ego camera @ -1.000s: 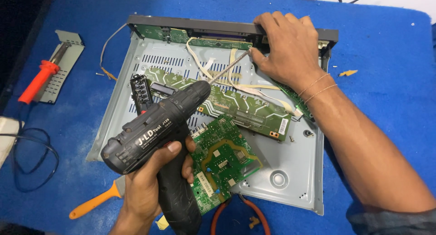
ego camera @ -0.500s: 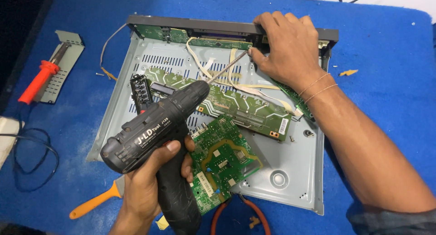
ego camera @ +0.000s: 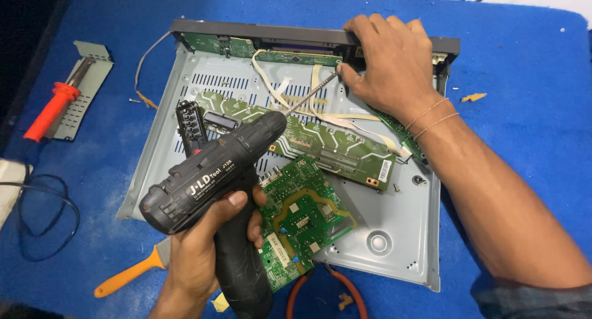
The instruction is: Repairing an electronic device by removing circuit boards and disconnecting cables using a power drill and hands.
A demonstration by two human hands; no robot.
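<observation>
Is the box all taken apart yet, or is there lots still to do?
Partly. Done: the metal chassis lies open, and a square green board sits loose. In hand: left hand aims the drill; right hand steadies the front edge. Left: the long board remains inside.

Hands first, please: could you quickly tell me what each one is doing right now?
Left hand: closed around the grip of the black cordless drill.
Right hand: resting on the back edge of the metal chassis, fingertips by the drill bit.
</observation>
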